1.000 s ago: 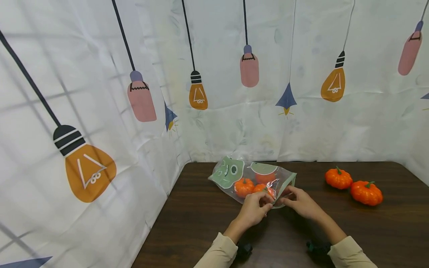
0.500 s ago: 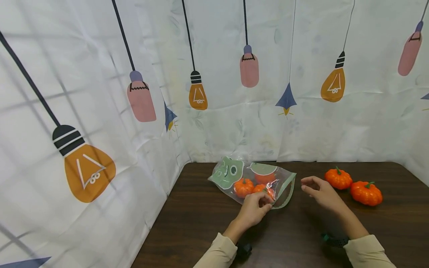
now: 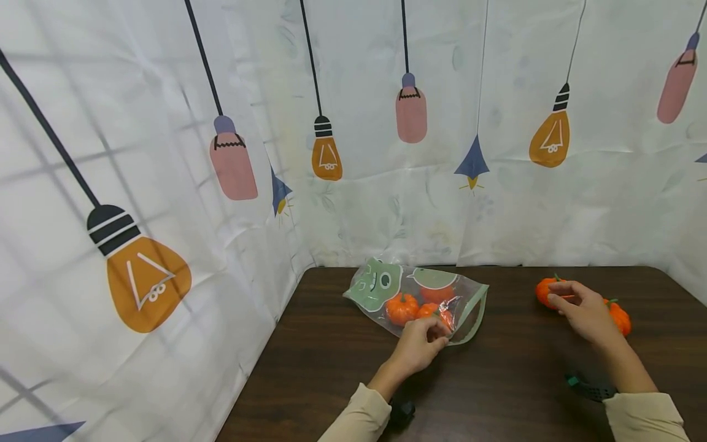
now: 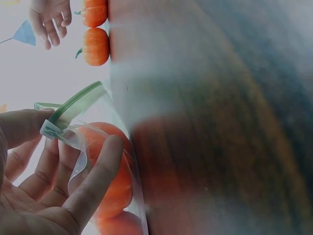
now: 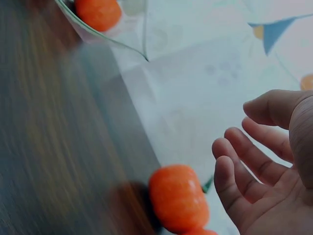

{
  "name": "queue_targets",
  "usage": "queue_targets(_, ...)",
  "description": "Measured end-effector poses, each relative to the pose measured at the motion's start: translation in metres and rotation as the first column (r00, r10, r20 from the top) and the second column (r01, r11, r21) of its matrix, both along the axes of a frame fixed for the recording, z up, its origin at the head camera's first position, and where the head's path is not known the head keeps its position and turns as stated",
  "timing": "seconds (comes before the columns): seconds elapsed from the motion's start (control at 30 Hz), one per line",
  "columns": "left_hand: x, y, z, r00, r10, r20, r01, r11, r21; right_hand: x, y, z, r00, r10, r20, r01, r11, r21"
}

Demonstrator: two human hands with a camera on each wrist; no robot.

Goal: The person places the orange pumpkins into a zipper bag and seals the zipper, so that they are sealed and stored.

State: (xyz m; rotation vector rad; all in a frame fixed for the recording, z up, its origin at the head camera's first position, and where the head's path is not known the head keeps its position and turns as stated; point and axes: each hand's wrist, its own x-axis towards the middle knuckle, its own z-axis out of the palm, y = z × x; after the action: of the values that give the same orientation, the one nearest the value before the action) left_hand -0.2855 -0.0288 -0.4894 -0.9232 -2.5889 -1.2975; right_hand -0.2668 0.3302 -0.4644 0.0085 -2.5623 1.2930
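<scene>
My left hand pinches the near corner of a clear zip bag with green printed shapes. In the left wrist view, its green-edged mouth gapes beside the fingers. Orange toy pumpkins show through the plastic, one of them a pumpkin near the middle of the bag. Over on the right, my right hand is held with fingers loosely bent and nothing in them. It overlaps two more orange pumpkins on the table, the farther pumpkin and the nearer pumpkin. In the right wrist view, a pumpkin lies just beyond the fingertips.
All of this is on a dark brown wooden table. A white curtain printed with hanging lamps closes off the back and left side. Dark wrist-worn devices, such as the right device, sit below both wrists.
My right hand has let go of the bag's mouth and moved right to the two loose pumpkins. My left hand stays at the bag's corner, and the bag has hardly moved.
</scene>
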Motion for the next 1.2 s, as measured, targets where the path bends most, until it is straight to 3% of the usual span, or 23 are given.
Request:
queue_targets(0.17, 0.000, 0.000, 0.000, 1.000, -0.007, 0.022, 0.007, 1.000, -0.002, 0.006, 0.018, 0.003, 0.998, -0.052, -0.044, 0.051, 0.998, -0.029)
queue_targets(0.43, 0.000, 0.001, 0.000, 1.000, -0.008, 0.024, 0.009, 1.000, -0.028, 0.017, 0.043, 0.005, 0.983, -0.181, -0.022, 0.182, 0.982, 0.054)
queue_targets(0.8, -0.001, -0.001, -0.001, 1.000, 0.007, 0.024, -0.006, 0.999, -0.043, 0.018, 0.052, 0.000, 0.921, -0.390, 0.026, 0.391, 0.917, -0.079)
queue_targets(1.0, -0.001, -0.001, -0.001, 1.000, 0.010, 0.021, -0.009, 0.999, -0.048, 0.018, 0.061, -0.006, 0.912, -0.405, 0.055, 0.408, 0.912, -0.037)
queue_targets(1.2, -0.001, -0.001, 0.000, 1.000, 0.012, 0.027, -0.011, 0.999, -0.047, 0.017, 0.076, -0.017, 0.931, -0.334, 0.147, 0.340, 0.940, -0.018)
